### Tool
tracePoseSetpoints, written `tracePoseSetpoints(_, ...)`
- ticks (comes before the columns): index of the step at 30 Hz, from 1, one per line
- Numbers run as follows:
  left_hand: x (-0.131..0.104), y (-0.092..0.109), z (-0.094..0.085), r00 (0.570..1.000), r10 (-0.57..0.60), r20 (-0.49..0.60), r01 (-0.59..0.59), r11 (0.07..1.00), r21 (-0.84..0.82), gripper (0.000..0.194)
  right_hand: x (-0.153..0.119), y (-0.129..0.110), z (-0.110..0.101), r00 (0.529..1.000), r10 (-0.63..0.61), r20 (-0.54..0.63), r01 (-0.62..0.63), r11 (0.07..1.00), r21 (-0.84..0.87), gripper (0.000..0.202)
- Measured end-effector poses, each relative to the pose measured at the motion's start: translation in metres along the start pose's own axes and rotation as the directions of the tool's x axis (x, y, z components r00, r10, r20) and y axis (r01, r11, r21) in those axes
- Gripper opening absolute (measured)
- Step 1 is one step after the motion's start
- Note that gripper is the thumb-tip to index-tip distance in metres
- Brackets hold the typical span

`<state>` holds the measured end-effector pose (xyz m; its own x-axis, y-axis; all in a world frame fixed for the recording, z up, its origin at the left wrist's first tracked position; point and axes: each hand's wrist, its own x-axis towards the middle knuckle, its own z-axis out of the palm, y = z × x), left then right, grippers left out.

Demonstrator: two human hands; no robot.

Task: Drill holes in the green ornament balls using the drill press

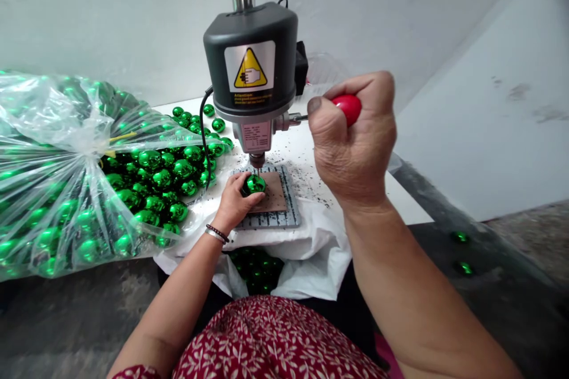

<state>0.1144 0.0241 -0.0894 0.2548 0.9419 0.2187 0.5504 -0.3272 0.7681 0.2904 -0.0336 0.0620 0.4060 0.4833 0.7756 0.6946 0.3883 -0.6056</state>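
My left hand [236, 198] grips a shiny green ball [255, 183], thumb and fingers around its sides. The ball rests on a brown board [274, 195] over the slotted base [291, 213] of a small drill press [251, 59]. Directly above the ball is the chuck [256, 160], its thin bit reaching down to the ball's top; whether it has gone in I cannot tell. Up at the right, my right hand [355, 136] is wrapped around the red knob [348, 109] of the press's feed lever.
A clear plastic bag [89, 130] of green balls fills the left side, with loose balls [182, 169] beside it. Dark shavings dot the white table [297, 148]. A white sack [311, 243] with more balls hangs at the front edge. A black cord [203, 136] runs left of the press.
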Motion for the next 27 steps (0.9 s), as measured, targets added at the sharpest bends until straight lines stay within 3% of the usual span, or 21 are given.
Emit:
tracePoseSetpoints(9, -0.006, 0.000, -0.006, 0.988, 0.071, 0.140, -0.056, 0.992, -0.110, 0.047, 0.001, -0.001, 0.001, 1.000, 0.024, 0.002, -0.024, 1.000, 0.019, 0.020)
tracePoseSetpoints(16, -0.004, 0.005, -0.004, 0.995, -0.059, 0.083, 0.064, 0.996, -0.065, 0.048, 0.007, -0.001, -0.001, 0.999, -0.005, 0.032, 0.005, 1.000, 0.019, 0.018)
tracePoseSetpoints(19, 0.000, 0.008, -0.006, 0.991, 0.005, 0.131, -0.001, 0.999, -0.037, 0.043, 0.011, -0.002, 0.000, 0.999, -0.011, 0.052, 0.011, 1.000, 0.010, 0.017)
tracePoseSetpoints(22, 0.003, 0.009, -0.007, 0.983, 0.078, 0.169, -0.088, 0.995, 0.052, 0.050, 0.019, -0.005, -0.001, 0.996, -0.003, 0.087, 0.005, 1.000, -0.017, 0.019)
tracePoseSetpoints(27, 0.005, 0.002, -0.004, 0.973, 0.134, 0.186, -0.143, 0.989, 0.036, 0.052, 0.030, -0.014, -0.004, 0.989, 0.097, 0.110, -0.087, 0.992, -0.087, 0.022)
